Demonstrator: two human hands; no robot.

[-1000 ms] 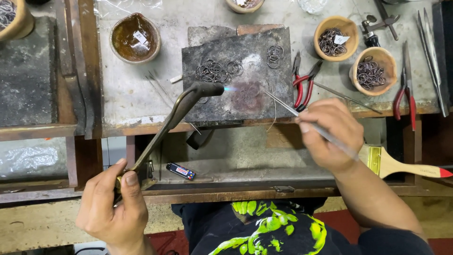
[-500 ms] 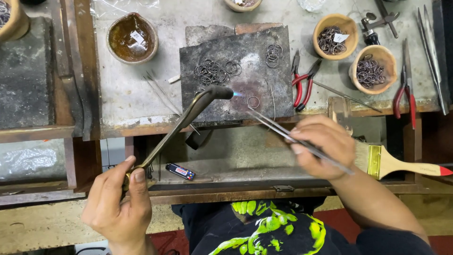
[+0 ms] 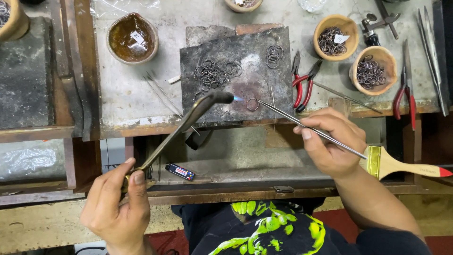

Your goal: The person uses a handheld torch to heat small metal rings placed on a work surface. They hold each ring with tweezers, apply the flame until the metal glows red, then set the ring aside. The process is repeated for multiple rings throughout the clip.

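At a jeweller's bench (image 3: 141,106), a person's left hand (image 3: 118,208) was closed round the base of a long curved brass torch (image 3: 181,125), thumb and fingers wrapped about the handle below the bench's front edge. The torch's dark nozzle reached up over the front edge of a charred soldering block (image 3: 255,89), where a small blue flame (image 3: 238,98) played on a single wire ring (image 3: 252,104) lying near the block's front edge. A heap of similar rings (image 3: 214,73) lay towards the block's back left, and a smaller cluster (image 3: 274,54) sat near its back right corner.

The right hand (image 3: 332,141) pinched long steel tweezers (image 3: 302,125) between thumb and fingertips, their tips touching or just beside the ring; whether they gripped it could not be told.

The ring looked light, thin and stiff, and would likely be hot under the flame, so it seemed best taken by its rim with the tweezer tips, never bare fingers. It would skid easily on the block if nudged.

Left of the block, a brown glazed bowl (image 3: 132,38) stood near the bench's back. A small lighter (image 3: 180,172) lay in the tray below the front edge. Red-handled pliers (image 3: 302,80) rested just right of the block, two clay pots of rings (image 3: 356,52) stood beyond them, and a wooden-handled brush (image 3: 406,165) lay under the right wrist.
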